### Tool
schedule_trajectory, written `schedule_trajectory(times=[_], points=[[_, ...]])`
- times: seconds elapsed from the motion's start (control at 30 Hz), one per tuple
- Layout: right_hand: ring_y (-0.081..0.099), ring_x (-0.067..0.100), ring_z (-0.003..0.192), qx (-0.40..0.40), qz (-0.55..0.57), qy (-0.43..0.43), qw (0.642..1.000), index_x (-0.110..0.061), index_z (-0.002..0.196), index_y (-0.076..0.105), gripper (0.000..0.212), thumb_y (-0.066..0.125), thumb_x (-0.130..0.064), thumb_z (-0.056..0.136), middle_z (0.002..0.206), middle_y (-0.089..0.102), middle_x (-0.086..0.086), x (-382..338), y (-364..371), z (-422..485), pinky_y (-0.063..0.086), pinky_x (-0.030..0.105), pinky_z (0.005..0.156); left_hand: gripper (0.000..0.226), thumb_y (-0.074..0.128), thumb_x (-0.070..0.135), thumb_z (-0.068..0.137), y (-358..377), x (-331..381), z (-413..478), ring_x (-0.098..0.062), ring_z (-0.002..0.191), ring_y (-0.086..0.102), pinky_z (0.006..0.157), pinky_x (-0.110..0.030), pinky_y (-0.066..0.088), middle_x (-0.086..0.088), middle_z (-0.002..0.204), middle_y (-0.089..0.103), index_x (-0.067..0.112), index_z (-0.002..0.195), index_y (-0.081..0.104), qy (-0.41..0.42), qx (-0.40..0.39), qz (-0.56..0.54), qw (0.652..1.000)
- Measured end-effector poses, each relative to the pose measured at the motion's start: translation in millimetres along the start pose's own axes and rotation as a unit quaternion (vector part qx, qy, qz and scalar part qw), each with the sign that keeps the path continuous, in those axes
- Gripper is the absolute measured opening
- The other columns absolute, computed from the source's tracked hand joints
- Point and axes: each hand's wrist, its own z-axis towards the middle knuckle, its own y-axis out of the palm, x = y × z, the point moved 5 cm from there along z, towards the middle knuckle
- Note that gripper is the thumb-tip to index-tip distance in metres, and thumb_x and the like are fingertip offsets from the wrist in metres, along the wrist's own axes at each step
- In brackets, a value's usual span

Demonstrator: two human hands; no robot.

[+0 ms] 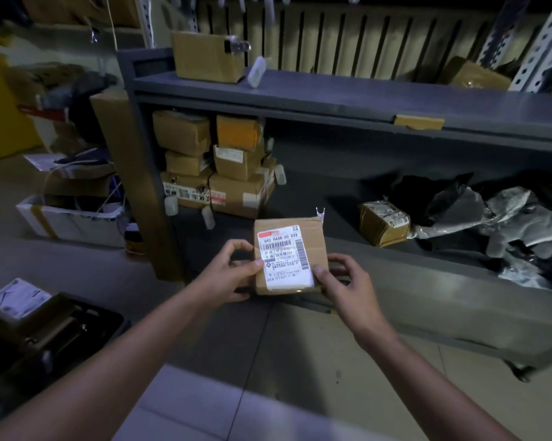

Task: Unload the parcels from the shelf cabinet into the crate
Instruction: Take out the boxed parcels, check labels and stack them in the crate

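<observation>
Small brown cardboard parcel point(290, 256) with white barcoded shipping label, pinched at opposite edges by left hand point(229, 272) and right hand point(348, 281), before grey shelf cabinet point(332, 93)

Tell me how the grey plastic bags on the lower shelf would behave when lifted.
The grey plastic bags look crumpled and slumped, so one would probably sag and fold. Their shiny film may be slippery. They overlap, so neighbours might drag along.
</observation>
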Motion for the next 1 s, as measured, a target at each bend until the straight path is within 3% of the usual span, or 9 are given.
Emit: schedule_trajectory(times=[0.13,0.3,0.47,0.57,0.63,0.7,0.83,1.0], points=[[0.069,0.019,0.09,0.009,0.005,0.0,1.0,-0.029,0.105,0.064,0.02,0.074,-0.024,0.088,0.092,0.07,-0.006,10.7,8.2,-10.8,0.058,0.041,0.084,0.021,0.064,0.019,0.094,-7.7,-15.7,-2.1,-0.029,0.1,0.069,0.099,-0.055,0.049,-0.002,0.106,0.071,0.028,0.107,0.05,-0.002,0.002,-0.028,1.0],[0.07,0.023,0.092,0.015,0.008,0.008,1.0,-0.033,0.099,0.064,0.017,0.074,-0.024,0.088,0.091,0.07,-0.006,21.3,13.2,-19.2,0.057,0.05,0.087,0.027,0.068,0.019,0.091,-11.4,-29.5,-6.6,-0.024,0.1,0.07,0.098,-0.054,0.05,-0.003,0.113,0.07,0.029,0.111,0.051,-0.003,0.01,-0.045,0.999],[0.068,0.018,0.09,0.002,0.025,0.009,1.0,-0.031,0.097,0.062,0.018,0.072,-0.019,0.089,0.092,0.068,-0.006,15.6,11.3,-22.7,0.057,0.034,0.074,0.053,0.068,0.018,0.09,-8.2,-34.5,-7.5,-0.026,0.106,0.068,0.097,-0.048,0.051,-0.007,0.119,0.07,0.029,0.136,0.045,-0.032,0.012,-0.091,0.995],[0.067,0.019,0.091,-0.006,0.026,0.016,1.0,-0.031,0.095,0.06,0.018,0.073,-0.02,0.089,0.092,0.067,-0.004,16.9,7.5,-27.2,0.055,0.03,0.073,0.039,0.064,0.019,0.092,0.0,-36.5,-11.4,-0.022,0.105,0.069,0.091,-0.039,0.054,-0.002,0.112,0.074,0.024,0.13,0.056,-0.045,-0.021,-0.075,0.996],[0.067,0.024,0.095,-0.009,0.021,0.022,1.0,-0.03,0.097,0.059,0.019,0.074,-0.02,0.088,0.094,0.065,0.001,21.9,4.2,-30.0,0.059,0.035,0.078,0.036,0.064,0.019,0.091,4.1,-40.7,-13.3,-0.022,0.106,0.07,0.087,-0.036,0.055,-0.002,0.113,0.074,0.022,0.126,0.06,-0.05,-0.041,-0.064,0.996],[0.066,0.029,0.101,-0.011,0.013,0.033,0.999,-0.027,0.1,0.058,0.021,0.074,-0.02,0.088,0.098,0.065,0.006,27.4,0.9,-32.9,0.059,0.044,0.085,0.045,0.068,0.02,0.086,6.6,-44.4,-14.0,-0.022,0.106,0.07,0.088,-0.036,0.055,-0.004,0.114,0.073,0.021,0.13,0.057,-0.051,-0.053,-0.062,0.995],[0.066,0.024,0.097,-0.023,-0.006,0.049,0.999,-0.026,0.099,0.055,0.025,0.075,-0.019,0.085,0.098,0.067,0.005,38.0,-3.0,-39.8,0.057,0.052,0.087,0.089,0.077,0.019,0.069,12.8,-55.0,-12.8,-0.023,0.104,0.071,0.085,-0.035,0.059,-0.008,0.118,0.071,0.018,0.147,0.035,-0.055,-0.071,-0.062,0.994],[0.065,0.022,0.099,-0.057,-0.02,0.066,0.996,-0.022,0.102,0.052,0.031,0.075,-0.019,0.081,0.101,0.067,0.006,56.1,-7.6,-52.8,0.058,0.041,0.083,0.11,0.093,0.024,0.058,17.7,-71.9,-12.2,-0.023,0.113,0.066,0.095,-0.041,0.056,-0.007,0.128,0.063,0.026,0.148,0.029,-0.063,-0.086,0.0,0.994]])
